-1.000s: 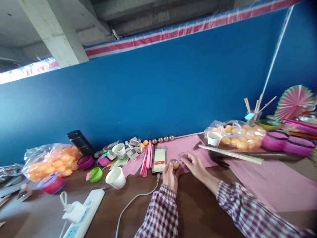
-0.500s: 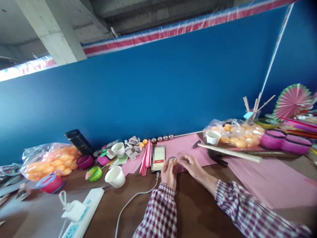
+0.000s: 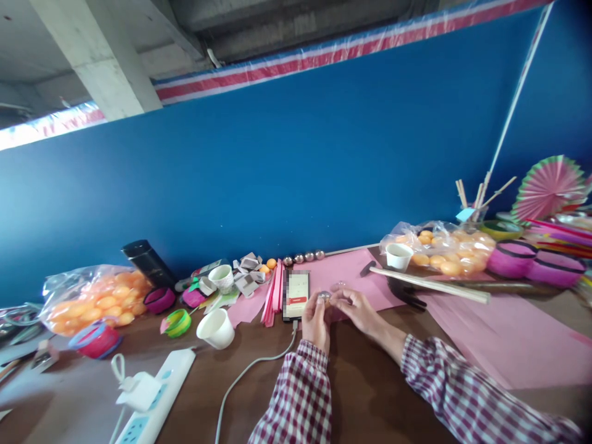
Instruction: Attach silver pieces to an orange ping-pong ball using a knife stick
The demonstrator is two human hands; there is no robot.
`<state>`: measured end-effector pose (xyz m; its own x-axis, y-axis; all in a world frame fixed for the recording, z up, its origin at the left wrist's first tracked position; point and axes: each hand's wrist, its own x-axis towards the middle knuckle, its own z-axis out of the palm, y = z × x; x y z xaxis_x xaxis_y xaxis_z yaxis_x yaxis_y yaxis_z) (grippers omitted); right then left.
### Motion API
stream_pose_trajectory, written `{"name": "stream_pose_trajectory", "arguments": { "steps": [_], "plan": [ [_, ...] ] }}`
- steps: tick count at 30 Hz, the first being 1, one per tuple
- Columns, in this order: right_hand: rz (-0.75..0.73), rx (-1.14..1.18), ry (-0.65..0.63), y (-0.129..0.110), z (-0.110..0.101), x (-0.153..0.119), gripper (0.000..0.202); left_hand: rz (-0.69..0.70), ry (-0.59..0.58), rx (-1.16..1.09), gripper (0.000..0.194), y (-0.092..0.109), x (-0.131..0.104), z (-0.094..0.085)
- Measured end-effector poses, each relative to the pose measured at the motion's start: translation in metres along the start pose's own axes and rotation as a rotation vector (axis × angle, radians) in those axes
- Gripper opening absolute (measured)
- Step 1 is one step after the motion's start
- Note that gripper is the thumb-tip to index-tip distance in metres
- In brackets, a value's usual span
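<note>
In the head view, our left hand (image 3: 316, 320) pinches a ball (image 3: 324, 296); our right hand's (image 3: 358, 310) fingers meet beside it, their grip unclear. The phone (image 3: 296, 296) lies just beyond our left.

A small, round, shiny ball (image 3: 324, 296), silvery on top, sits raised in the fingertips of the left hand (image 3: 316, 325). A small clear piece (image 3: 341, 284) shows at the right hand's (image 3: 361, 310) fingers, its exact shape too small to tell.

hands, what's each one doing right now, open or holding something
Left hand: closed, holding a shiny ball.
Right hand: fingers at the ball; whether it grips anything cannot be told.
</note>
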<state>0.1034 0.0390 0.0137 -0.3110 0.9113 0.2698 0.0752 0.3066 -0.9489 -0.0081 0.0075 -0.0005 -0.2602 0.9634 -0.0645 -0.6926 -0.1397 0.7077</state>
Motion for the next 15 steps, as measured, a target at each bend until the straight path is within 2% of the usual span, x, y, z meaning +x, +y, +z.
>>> {"name": "stream_pose_trajectory", "arguments": {
  "steps": [15],
  "plan": [
    [-0.026, -0.007, -0.044, 0.0077, -0.0007, 0.0010, 0.025, 0.021, 0.020, 0.091, 0.038, -0.0007, 0.0006, -0.0024]
  ]
}}
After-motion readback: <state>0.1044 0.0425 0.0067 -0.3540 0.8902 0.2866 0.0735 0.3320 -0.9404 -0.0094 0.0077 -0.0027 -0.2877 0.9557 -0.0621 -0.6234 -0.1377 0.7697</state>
